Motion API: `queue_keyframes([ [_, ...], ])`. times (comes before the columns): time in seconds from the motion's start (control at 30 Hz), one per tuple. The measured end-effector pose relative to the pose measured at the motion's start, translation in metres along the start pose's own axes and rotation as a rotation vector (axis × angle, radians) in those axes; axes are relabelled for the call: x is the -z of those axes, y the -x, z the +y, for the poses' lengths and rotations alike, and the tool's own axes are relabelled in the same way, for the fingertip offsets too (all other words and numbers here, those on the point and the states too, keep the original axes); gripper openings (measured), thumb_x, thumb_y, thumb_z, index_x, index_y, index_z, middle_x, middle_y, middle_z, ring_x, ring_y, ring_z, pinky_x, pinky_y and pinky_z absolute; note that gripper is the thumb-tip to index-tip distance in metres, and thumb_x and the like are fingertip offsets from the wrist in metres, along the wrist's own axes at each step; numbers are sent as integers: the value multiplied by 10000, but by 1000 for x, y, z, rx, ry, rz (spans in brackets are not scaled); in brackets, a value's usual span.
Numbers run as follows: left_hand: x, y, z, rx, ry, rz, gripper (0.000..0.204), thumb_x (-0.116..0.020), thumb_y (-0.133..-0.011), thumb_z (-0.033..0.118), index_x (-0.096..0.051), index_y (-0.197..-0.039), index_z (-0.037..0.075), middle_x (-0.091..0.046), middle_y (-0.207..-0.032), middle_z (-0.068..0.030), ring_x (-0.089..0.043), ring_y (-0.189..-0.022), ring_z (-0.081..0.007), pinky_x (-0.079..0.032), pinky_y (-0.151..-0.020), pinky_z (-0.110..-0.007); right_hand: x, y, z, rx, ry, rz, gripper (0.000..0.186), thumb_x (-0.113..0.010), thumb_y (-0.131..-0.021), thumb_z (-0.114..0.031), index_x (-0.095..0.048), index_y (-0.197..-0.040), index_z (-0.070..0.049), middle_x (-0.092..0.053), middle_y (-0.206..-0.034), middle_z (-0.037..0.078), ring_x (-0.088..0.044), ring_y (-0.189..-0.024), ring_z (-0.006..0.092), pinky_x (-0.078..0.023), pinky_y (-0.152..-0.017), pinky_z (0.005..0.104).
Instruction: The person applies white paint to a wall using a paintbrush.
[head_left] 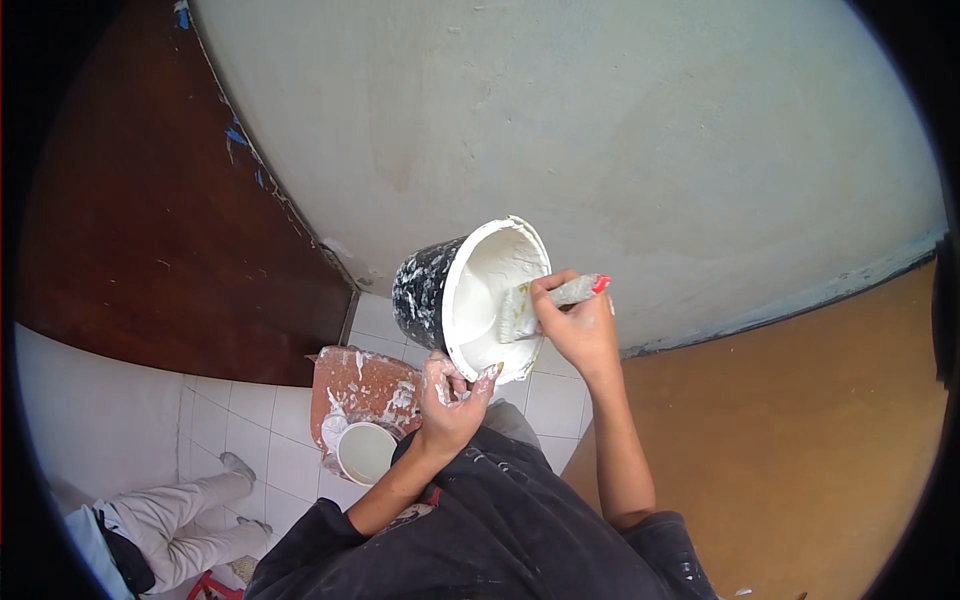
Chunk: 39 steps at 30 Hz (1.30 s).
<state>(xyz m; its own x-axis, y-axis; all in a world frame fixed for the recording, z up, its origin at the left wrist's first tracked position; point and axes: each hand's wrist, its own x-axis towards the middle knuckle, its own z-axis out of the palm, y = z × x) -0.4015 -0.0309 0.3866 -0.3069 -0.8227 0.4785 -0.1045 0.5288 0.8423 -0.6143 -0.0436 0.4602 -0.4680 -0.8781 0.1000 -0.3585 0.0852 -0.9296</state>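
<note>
A black bucket (425, 290), splashed with white, is tilted so that its mouth faces me and to the right. White paint (475, 303) coats its inside and lies along the lower wall. My left hand (455, 403), smeared with white, grips the near rim between thumb and fingers. In my right hand (578, 330) is a paintbrush (522, 313), held by its whitened, red-tipped handle. The brush's bristles are inside the bucket's mouth, against the inner wall at the right; whether they touch the paint is hard to tell.
Ahead stands a grey plastered wall (620, 130). A dark brown panel (160, 200) is at the left, a tan-brown one (780, 430) at the right. Below, a paint-stained reddish stool (365, 385) stands by a white pail (367, 453) on the tiles. Another person's legs (185, 520) show lower left.
</note>
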Motion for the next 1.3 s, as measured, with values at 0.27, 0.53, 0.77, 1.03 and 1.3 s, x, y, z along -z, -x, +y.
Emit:
queue_keyframes([
  [0.27, -9, -8, 25, 192, 131, 95, 417, -721, -900, -124, -361, -1012, 53, -429, -876, -22, -613, -637, -97, -579, -545, -234, 19, 9, -11, 144, 226, -13, 254, -738, -927, -241, -752, -959, 11, -732, -725, 112, -678, -590, 167, -521, -587, 330],
  [0.53, -11, -16, 36, 458, 291, 188, 386, -769, -929, -1, -388, -936, 60, -412, -794, 12, -538, -601, -54, -526, -480, -230, 23, 18, 4, 255, 285, 158, 194, -731, -928, -235, -770, -986, -54, -746, -762, 116, -712, -625, 239, -550, -639, 362],
  [0.77, -11, -17, 34, 487, 293, 185, 386, -767, -931, 1, -386, -944, 59, -404, -803, 9, -535, -594, -58, -527, -479, -228, 26, 20, 32, 75, 130, 135, 244, -738, -932, -265, -770, -974, -27, -723, -697, 108, -702, -615, 183, -537, -625, 344],
  [1.03, -8, -20, 38, 474, 350, 148, 385, -766, -923, -15, -391, -950, 69, -413, -800, 9, -536, -600, -60, -566, -508, -236, 29, 18, 38, 36, 121, 357, 262, -727, -958, -253, -757, -974, 7, -736, -730, 94, -698, -657, 171, -546, -637, 327],
  [1.3, -6, -23, 40, 431, 352, 147, 388, -779, -922, 1, -397, -953, 62, -419, -788, 6, -555, -570, -80, -533, -479, -245, 35, 27, 73, -301, -835, 365, 266, -759, -971, -219, -657, -1124, -27, -690, -934, 73, -618, -661, 111, -527, -572, 255],
])
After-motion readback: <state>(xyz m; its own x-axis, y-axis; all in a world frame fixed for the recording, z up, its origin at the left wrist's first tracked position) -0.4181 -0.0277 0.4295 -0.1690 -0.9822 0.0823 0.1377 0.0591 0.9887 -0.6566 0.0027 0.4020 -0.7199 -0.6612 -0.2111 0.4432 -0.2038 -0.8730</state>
